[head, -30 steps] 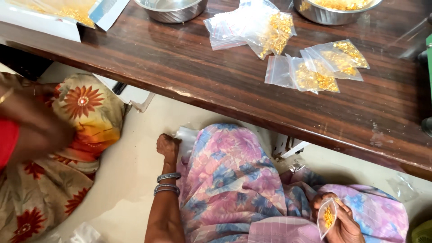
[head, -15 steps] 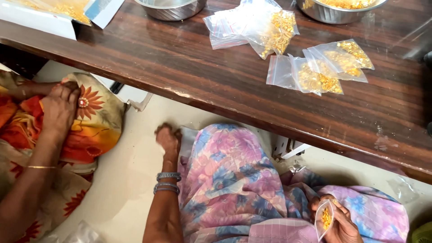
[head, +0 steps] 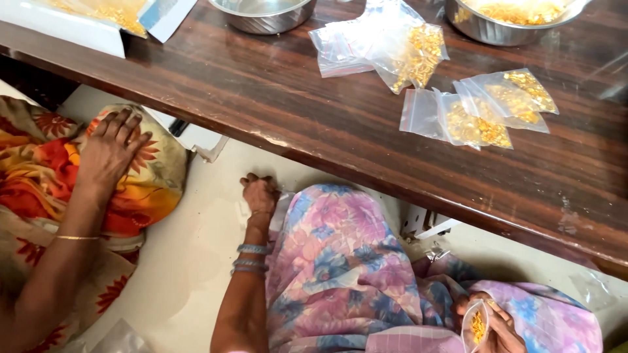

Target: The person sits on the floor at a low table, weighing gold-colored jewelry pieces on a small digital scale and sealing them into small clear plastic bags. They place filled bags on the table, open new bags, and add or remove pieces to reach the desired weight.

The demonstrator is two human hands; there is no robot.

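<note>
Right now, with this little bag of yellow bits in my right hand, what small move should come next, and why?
Probably lift the small clear bag to the wooden table. Your right hand holds it low over your lap, while the other filled bags lie up there; your left hand rests on the floor.

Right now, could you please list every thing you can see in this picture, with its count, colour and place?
wooden table: one, dark brown, across the top.
small plastic bags of yellow pieces: several, clear, on the table at right, exact count unclear.
steel bowls: two, silver, at the table's far edge; the right one holds yellow pieces.
white tray: one, top left, holding yellow pieces.
empty plastic bag: one, clear, on the floor at right.
co-worker's hand: one, on orange floral cloth, left.
bangles: a few, pale blue, on the person's left wrist.
left hand: pressed on the floor beside the pink floral lap.
right hand: fingers hold a small bag of yellow pieces, bottom right.
</note>
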